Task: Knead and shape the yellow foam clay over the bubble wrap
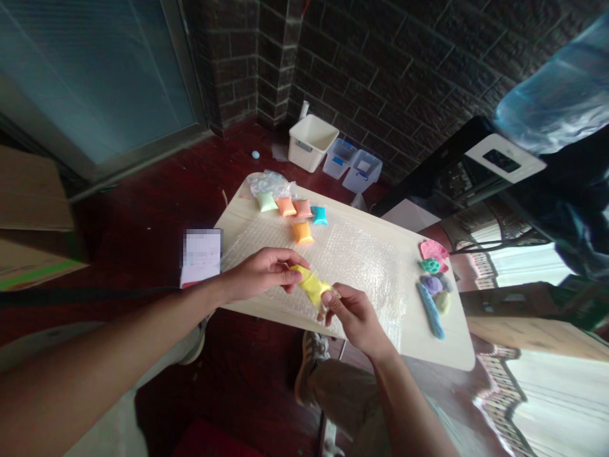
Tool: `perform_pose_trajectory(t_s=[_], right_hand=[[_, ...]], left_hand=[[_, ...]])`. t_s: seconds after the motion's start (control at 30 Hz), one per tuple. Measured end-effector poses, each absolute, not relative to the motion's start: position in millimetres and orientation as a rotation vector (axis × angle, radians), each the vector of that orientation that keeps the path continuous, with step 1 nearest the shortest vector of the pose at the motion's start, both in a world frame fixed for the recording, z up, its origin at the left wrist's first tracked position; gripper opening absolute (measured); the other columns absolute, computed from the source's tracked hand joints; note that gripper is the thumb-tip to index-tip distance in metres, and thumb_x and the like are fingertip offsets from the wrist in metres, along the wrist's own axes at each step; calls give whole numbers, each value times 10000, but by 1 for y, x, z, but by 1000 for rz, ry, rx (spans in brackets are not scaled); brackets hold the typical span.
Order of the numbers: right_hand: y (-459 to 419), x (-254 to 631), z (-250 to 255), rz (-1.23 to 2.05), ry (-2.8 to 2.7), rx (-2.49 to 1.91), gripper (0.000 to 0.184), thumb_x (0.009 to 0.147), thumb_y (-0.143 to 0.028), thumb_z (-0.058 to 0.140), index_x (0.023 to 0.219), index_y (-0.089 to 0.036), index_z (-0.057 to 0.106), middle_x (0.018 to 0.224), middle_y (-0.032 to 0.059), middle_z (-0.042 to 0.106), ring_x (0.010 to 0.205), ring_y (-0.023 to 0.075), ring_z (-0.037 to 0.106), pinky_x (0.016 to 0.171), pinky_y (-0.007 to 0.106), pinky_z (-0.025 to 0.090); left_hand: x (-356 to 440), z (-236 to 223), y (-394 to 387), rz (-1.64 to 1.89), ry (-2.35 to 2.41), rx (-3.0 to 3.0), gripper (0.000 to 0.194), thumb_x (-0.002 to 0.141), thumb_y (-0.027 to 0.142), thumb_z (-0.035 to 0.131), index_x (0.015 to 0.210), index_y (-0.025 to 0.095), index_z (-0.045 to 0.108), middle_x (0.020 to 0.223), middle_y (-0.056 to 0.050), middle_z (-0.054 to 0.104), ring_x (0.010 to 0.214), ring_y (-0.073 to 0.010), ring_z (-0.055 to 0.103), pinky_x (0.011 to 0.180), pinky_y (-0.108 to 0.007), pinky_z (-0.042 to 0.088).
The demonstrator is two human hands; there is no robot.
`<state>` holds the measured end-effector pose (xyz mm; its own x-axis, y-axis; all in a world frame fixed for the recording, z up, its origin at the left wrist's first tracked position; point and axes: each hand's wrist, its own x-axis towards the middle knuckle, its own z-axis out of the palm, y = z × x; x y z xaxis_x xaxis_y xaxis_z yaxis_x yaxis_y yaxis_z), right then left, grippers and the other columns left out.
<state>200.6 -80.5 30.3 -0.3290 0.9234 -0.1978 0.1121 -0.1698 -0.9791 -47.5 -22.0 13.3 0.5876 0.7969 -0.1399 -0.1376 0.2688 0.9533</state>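
Observation:
Between my two hands is a yellow packet of modelling clay (313, 287), held above the near part of the table. My left hand (266, 273) pinches its upper left end between thumb and fingers. At the lower right end, my right hand (351, 311) grips it the same way. Beneath them lies a sheet of bubble wrap (366, 266). Just beyond my hands rests an orange clay packet (302, 232). Behind it sit a pale green packet (266, 202), a light orange packet (286, 206), a salmon packet (303, 207) and a blue packet (320, 216).
The wooden table (457, 352) carries clear plastic wrapping (271, 184) at its far end. Shaped clay pieces, including a pink one (434, 251) and a blue roll (431, 311), lie at the right. Beyond stand a white basket (311, 143) and clear bins (362, 171). Cardboard boxes (38, 216) stand left.

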Motion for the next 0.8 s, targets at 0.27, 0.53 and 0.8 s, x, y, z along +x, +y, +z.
perform_pose_trajectory(t_s=[0.27, 0.53, 0.8], right_hand=[[-86, 194, 36, 1489, -1331, -1205, 457, 887, -474, 820, 578, -175, 666, 570, 8, 629, 532, 106, 493, 521, 251, 370], [-87, 198, 37, 1424, -1570, -1263, 430, 1061, -485, 587, 841, -167, 776, 764, 61, 743, 707, 163, 663, 679, 299, 504], [-84, 191, 24, 1551, -1352, -1225, 370, 1011, -534, 657, 929, -176, 708, 802, 47, 735, 733, 175, 725, 696, 316, 600]], left_hand=[[-37, -1, -29, 595, 689, 979, 322, 905, 397, 723, 1081, 130, 752, 910, -62, 703, 717, -166, 655, 748, -359, 514], [-37, 3, -26, 682, 719, 968, 312, 900, 404, 725, 1049, 129, 718, 891, -51, 677, 745, -168, 638, 740, -362, 550], [-35, -1, -25, 822, 748, 1124, 362, 962, 477, 658, 1066, 131, 680, 802, -18, 627, 693, -144, 598, 679, -312, 512]])
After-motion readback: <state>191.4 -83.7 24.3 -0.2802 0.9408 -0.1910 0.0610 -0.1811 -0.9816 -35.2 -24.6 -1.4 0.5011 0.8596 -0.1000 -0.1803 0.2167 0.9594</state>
